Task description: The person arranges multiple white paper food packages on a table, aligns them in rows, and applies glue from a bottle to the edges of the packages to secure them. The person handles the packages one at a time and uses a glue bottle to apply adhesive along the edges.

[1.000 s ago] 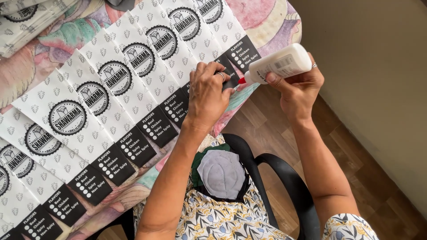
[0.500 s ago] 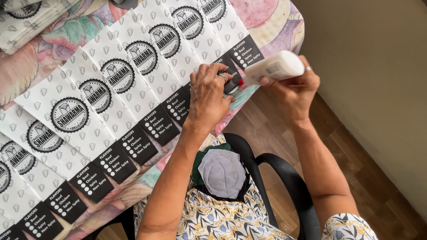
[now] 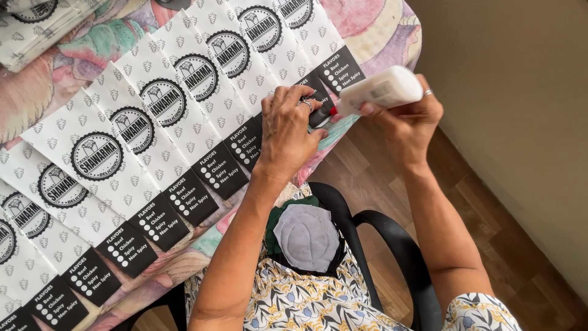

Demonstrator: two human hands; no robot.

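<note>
A fanned row of white paper sleeves (image 3: 184,116) with round black emblems and black end strips lies across the table. My left hand (image 3: 288,129) presses flat on the black end of a sleeve near the table's right edge. My right hand (image 3: 407,119) grips a white glue bottle (image 3: 383,91), tilted so its red tip (image 3: 334,111) meets the sleeve beside my left fingers. A ring shows on each hand.
A floral cloth (image 3: 373,24) covers the table. Another stack of sleeves (image 3: 37,24) sits at the top left. A black plastic chair (image 3: 392,245) stands below the hands, above a wooden floor (image 3: 490,233). A plain wall (image 3: 527,92) is on the right.
The glue bottle has shifted slightly left and lower, its red tip now close against my left fingers. My left hand stays pressed on the same sleeve end.
</note>
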